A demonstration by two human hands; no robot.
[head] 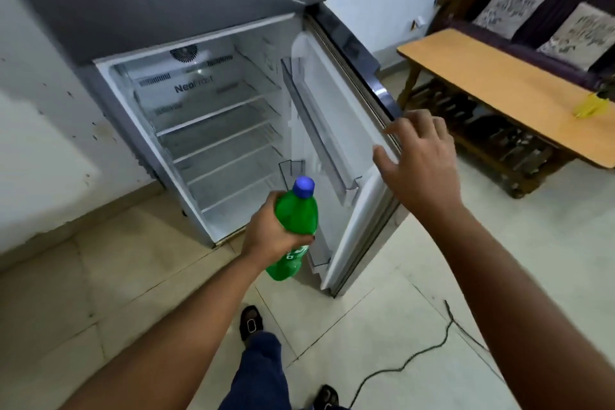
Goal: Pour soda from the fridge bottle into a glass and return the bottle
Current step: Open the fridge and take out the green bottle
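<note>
My left hand (271, 232) is shut around the middle of a green soda bottle (297, 216) with a blue cap. The bottle stands nearly upright in the air in front of the open fridge (213, 130). All the shelves inside the fridge are bare. The fridge door (346, 130) hangs open to the right, its inner racks empty. My right hand (421, 160) is open with fingers spread at the door's outer edge; whether it touches the door I cannot tell. No glass is in view.
A long wooden table (499, 90) stands at the right with a yellow object (590, 106) on it. Behind it is a dark sofa (532, 33) with two cushions. A black cable (419, 353) runs across the tiled floor. My feet show at the bottom.
</note>
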